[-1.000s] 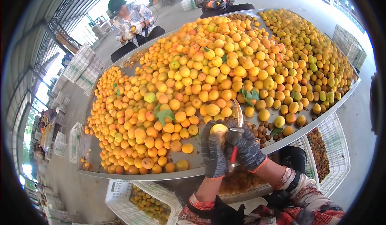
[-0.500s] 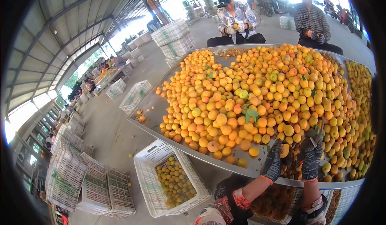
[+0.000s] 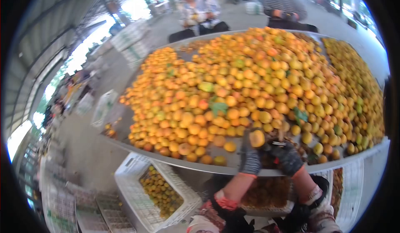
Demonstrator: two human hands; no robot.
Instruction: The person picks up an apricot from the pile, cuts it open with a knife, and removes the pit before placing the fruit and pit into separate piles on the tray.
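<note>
Gloved in striped grey, my left hand is closed on an orange apricot at the table's front edge. Close beside it on the right, my right hand, in a dark glove, is closed round a small tool whose metal part shows; its shape is blurred. A large heap of apricots covers much of the metal table beyond both hands. Green leaves lie on the heap.
Below the table's front left stands a white crate with apricots inside. Another crate of brown pieces is under my forearms. Two people sit across the table. More crates stand at the lower left.
The view has turned, shifting the table and heap leftward and up. My left hand now has a whole-looking apricot where an opened one showed; the two hands are closer together.
</note>
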